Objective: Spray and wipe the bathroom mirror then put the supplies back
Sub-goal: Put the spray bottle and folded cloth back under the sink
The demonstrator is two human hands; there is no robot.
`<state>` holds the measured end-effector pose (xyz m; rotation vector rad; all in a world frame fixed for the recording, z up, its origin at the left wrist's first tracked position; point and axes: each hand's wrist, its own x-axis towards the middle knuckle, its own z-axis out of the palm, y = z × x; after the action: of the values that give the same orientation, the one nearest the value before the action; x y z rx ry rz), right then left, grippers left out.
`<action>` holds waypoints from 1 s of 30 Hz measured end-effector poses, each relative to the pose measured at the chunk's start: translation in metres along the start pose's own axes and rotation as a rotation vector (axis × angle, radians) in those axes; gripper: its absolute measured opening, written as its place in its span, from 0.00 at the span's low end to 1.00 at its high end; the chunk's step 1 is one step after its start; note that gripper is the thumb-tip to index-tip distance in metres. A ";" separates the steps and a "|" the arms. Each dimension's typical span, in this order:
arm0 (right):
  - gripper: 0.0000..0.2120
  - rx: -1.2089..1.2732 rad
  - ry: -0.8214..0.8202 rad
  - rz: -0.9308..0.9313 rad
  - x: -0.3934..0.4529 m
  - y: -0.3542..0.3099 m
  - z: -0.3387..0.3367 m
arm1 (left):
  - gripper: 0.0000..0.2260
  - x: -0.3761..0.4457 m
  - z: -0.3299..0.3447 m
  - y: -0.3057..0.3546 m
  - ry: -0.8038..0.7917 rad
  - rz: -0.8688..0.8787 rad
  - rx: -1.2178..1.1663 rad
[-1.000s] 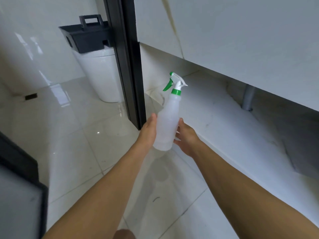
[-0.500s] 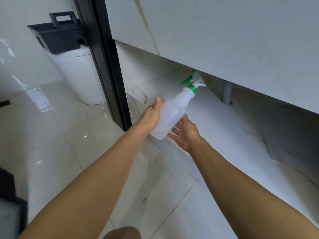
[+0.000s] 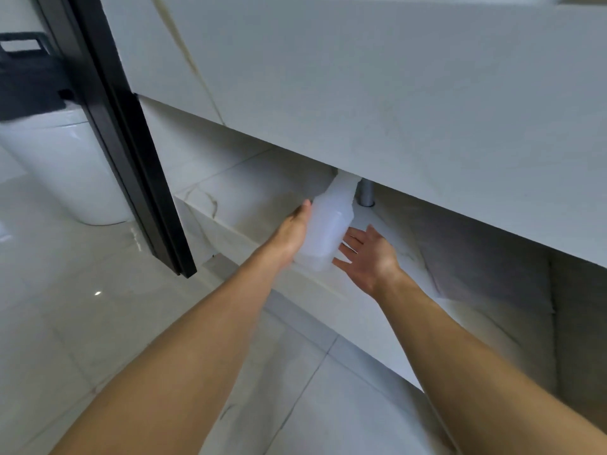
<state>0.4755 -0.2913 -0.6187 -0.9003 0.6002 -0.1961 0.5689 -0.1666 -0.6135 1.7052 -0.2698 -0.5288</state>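
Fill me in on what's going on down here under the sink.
A person is putting a spray bottle onto the shelf under the counter. The left hand grips the bottle's side and tilts it in, so its top is hidden behind the counter's edge. The right hand is open, palm up, just beside the bottle's base, not gripping it. A grey drain pipe stands right behind the bottle. Whether the bottle's base touches the shelf yet is unclear.
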 end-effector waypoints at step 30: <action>0.15 -0.078 0.044 -0.249 -0.022 -0.018 -0.051 | 0.24 0.002 0.070 -0.002 -0.168 0.174 0.001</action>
<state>0.4307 -0.3278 -0.6199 -1.0484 0.5386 -0.4196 0.5365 -0.2276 -0.6248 1.6221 -0.5346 -0.5430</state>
